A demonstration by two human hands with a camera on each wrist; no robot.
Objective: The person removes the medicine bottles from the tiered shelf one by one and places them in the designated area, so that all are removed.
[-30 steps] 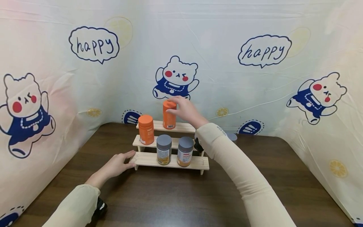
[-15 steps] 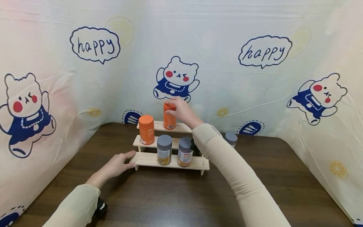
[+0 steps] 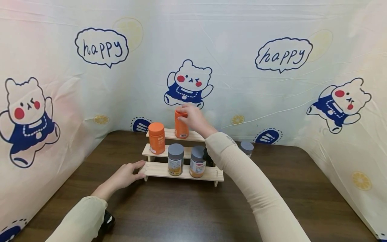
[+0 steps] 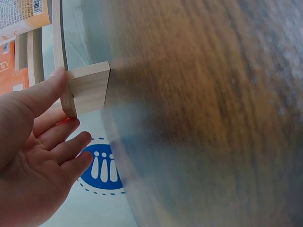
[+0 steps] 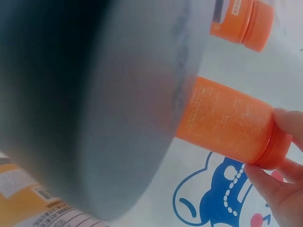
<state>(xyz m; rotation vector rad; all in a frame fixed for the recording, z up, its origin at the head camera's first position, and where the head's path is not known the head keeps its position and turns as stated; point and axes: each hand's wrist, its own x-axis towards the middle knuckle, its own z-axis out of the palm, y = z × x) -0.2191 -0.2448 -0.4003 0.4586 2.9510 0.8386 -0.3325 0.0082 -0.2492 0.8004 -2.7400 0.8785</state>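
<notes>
A three-step wooden shelf stand (image 3: 157,170) stands on the table. My left hand (image 3: 124,175) pinches the left end of its lowest step, thumb on one face and a finger on the other in the left wrist view. On the top step stands an upright orange bottle (image 3: 182,128). My right hand (image 3: 195,118) grips it by the lid (image 5: 278,147), thumb and fingers on either side in the right wrist view. A second orange bottle (image 3: 157,139) is on the left of the middle step. Two grey-lidded jars, one (image 3: 175,161) left of the other (image 3: 198,163), stand lower on the stand.
Behind my right forearm, a further grey-lidded jar (image 3: 247,148) stands on the dark wooden table (image 3: 169,211), partly hidden. A printed cloth (image 3: 229,84) hangs behind and along both sides. A blurred grey shape (image 5: 132,113) blocks much of the right wrist view.
Over the last second my right hand and forearm have shifted slightly left and down, uncovering more of the jar behind the arm. The left hand keeps its place.
</notes>
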